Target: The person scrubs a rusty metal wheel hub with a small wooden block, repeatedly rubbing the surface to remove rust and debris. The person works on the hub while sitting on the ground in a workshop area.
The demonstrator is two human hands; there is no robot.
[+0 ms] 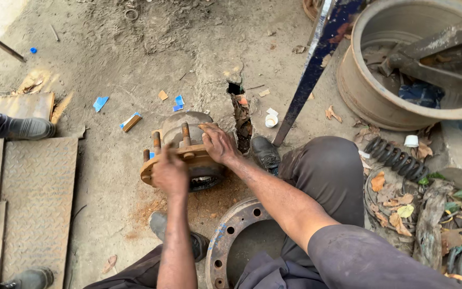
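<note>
Below, both hands' fingers clasp the rusty wheel hub [185,152], brake drum [231,241] and coil spring [397,158] nearby

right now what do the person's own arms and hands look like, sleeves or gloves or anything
Both arms are bare from the hands up: the left hand and the right hand wear no gloves, rings or watch that can be seen. A short dark grey sleeve covers the right upper arm. Smudges of grime show on both forearms.
</note>
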